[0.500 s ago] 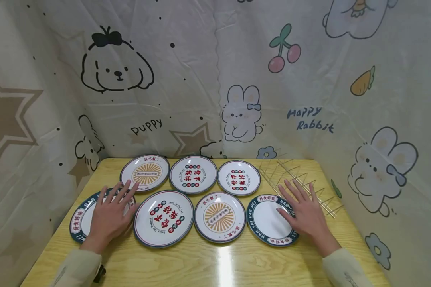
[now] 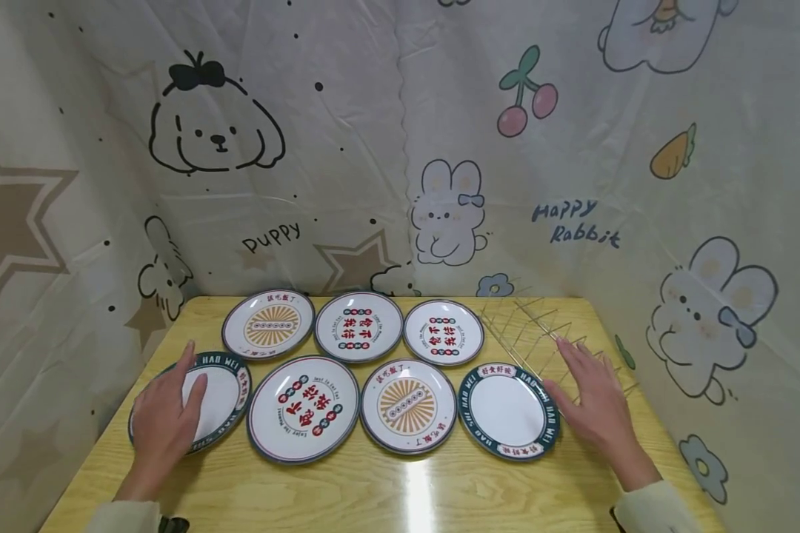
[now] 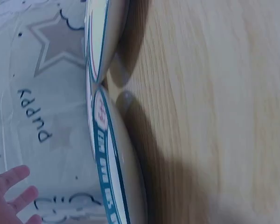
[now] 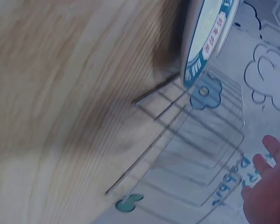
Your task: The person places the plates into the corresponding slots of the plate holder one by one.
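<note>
My left hand (image 2: 167,418) is over the left part of a green-rimmed white plate (image 2: 215,407), fingers extended and thumb apart. In the left wrist view, fingertips of that hand (image 3: 14,193) show beyond the rim of the plate (image 3: 113,168). On the other side, my right hand (image 2: 596,407) hovers over the front of a gold wire rack (image 2: 527,326), its fingers fairly straight and holding nothing. Just left of it lies a second green-rimmed plate (image 2: 507,411). The right wrist view shows the hand (image 4: 270,184) above the rack's (image 4: 198,140) thin upright wires.
Between the green-rimmed plates lie a red-lettered plate (image 2: 303,411) and a sunburst plate (image 2: 409,407). Behind them are another sunburst plate (image 2: 270,326) and two red-lettered plates (image 2: 358,327), (image 2: 444,333). A printed curtain (image 2: 347,148) encloses the wooden table (image 2: 320,492) at the back and sides.
My left hand has shifted left and towards me, uncovering more of its plate. The right hand has moved right, off the green-rimmed plate. Both hands have turned more edge-on; the plates stay put.
</note>
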A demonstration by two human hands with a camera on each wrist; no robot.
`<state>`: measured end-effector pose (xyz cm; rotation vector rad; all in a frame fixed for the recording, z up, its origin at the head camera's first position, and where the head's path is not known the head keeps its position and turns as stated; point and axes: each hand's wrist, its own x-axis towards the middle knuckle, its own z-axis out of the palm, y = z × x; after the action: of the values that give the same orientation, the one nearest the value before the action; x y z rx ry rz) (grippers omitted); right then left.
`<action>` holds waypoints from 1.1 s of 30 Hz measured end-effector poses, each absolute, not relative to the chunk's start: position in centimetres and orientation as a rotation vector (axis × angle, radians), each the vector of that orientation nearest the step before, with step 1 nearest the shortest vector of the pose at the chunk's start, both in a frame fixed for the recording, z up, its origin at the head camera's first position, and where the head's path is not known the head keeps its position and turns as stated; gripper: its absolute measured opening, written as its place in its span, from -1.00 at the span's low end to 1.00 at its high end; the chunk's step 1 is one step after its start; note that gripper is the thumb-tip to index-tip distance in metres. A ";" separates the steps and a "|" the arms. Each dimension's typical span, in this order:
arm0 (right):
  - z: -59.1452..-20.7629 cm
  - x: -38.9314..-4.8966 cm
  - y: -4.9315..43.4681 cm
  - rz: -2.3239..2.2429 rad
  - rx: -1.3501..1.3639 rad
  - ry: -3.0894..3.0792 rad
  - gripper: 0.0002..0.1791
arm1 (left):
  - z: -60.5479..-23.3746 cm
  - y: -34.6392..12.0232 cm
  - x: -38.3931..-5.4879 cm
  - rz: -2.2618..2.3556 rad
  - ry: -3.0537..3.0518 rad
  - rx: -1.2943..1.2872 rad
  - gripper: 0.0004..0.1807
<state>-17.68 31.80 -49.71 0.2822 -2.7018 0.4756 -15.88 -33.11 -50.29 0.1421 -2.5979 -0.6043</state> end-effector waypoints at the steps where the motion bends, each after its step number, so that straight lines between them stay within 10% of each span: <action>1: -49.7 -17.5 32.1 0.496 0.258 -2.701 -0.13 | -50.3 -33.4 -15.7 -0.616 -2.605 0.181 -0.33; 33: -51.8 -14.0 37.1 0.891 -0.310 -2.730 0.02 | -52.6 -39.6 -13.5 -1.372 -2.553 1.084 -0.23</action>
<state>-14.02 37.10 -51.80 -0.3104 -2.7300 0.8915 -13.51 -39.58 -52.62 1.0843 -2.5529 -1.3719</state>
